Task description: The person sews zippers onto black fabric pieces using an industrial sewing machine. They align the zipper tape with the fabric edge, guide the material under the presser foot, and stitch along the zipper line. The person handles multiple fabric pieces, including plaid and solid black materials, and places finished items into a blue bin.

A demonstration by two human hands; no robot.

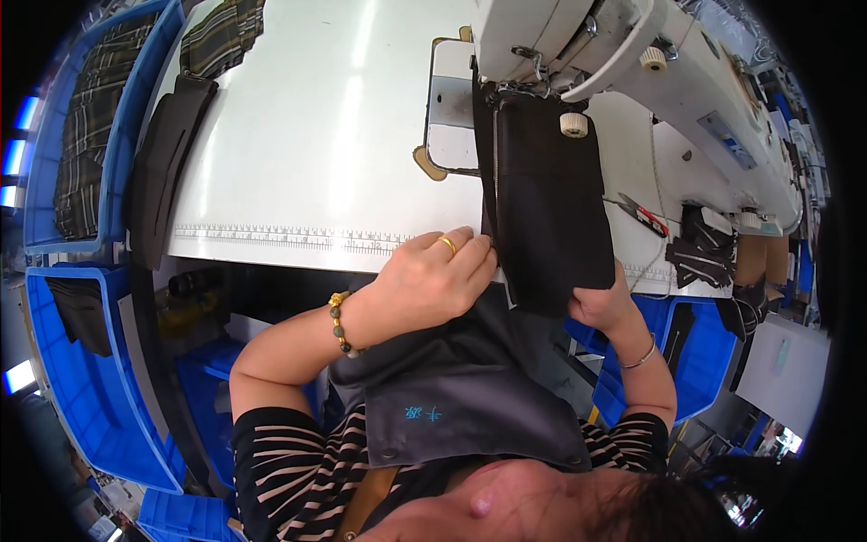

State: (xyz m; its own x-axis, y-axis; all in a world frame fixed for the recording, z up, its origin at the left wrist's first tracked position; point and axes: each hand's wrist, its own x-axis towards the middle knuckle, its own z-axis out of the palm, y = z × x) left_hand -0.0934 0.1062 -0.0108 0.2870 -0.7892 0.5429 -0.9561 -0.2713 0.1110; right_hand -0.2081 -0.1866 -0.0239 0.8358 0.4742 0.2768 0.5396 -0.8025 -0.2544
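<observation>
A black fabric panel (553,203) lies under the needle area of a white sewing machine (623,63) and hangs over the table's front edge. A zipper (496,158) runs down the panel's left side. My left hand (438,275) is closed at the panel's left edge beside the zipper, fingertips pinching the dark fabric. At the lower right corner, my right hand (602,303) grips the panel; the cloth partly covers its fingers. The machine's presser foot is hard to make out among the metal parts at the panel's far end.
Thread snips (643,217) with a red handle lie right of the panel, near a pile of dark zipper pieces (703,253). Dark folded fabric (167,172) and plaid cloth (221,38) rest on the table's left. Blue bins (99,379) stand at the left; another blue bin (704,357) is below right.
</observation>
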